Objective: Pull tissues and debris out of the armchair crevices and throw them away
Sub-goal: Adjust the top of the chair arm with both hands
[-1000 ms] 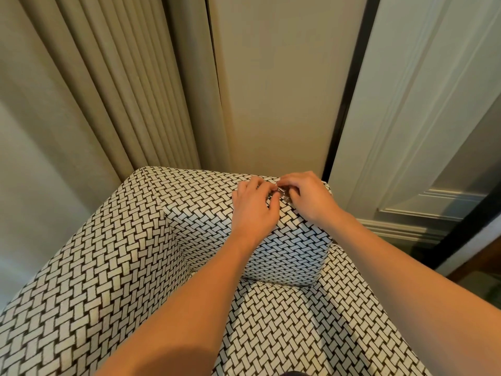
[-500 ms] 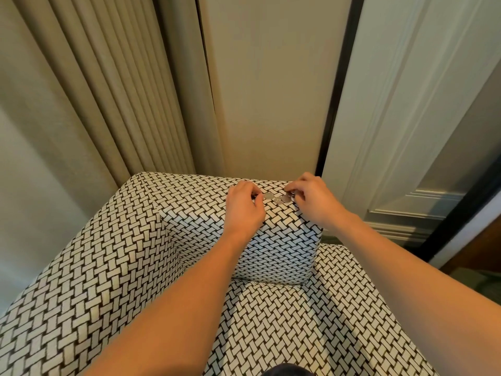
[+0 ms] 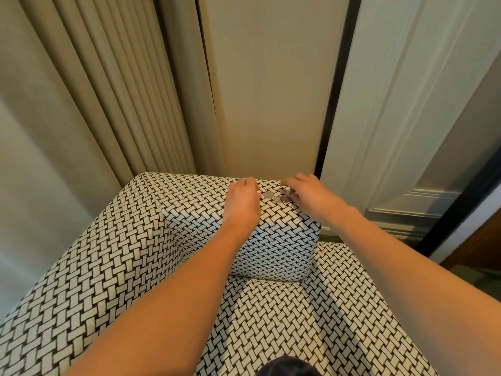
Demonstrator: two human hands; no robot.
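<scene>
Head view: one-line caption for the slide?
Both hands, left hand and right hand, lay small coins atop the woven-pattern armchair backrest.

Non-task stuff in my view: beige pleated curtain (image 3: 103, 85) fills the upper left of the frame, hanging in vertical folds. A plain cream wall panel (image 3: 268, 85) sits top centre, with a thin black vertical strip (image 3: 336, 85) along its right edge. White panelled door (image 3: 423, 109) takes the upper right, raised moulding visible lower down. A second dark strip (image 3: 466, 202) runs diagonally at right, with a patch of brown floor (image 3: 477, 248) beyond it at the right edge.
</scene>
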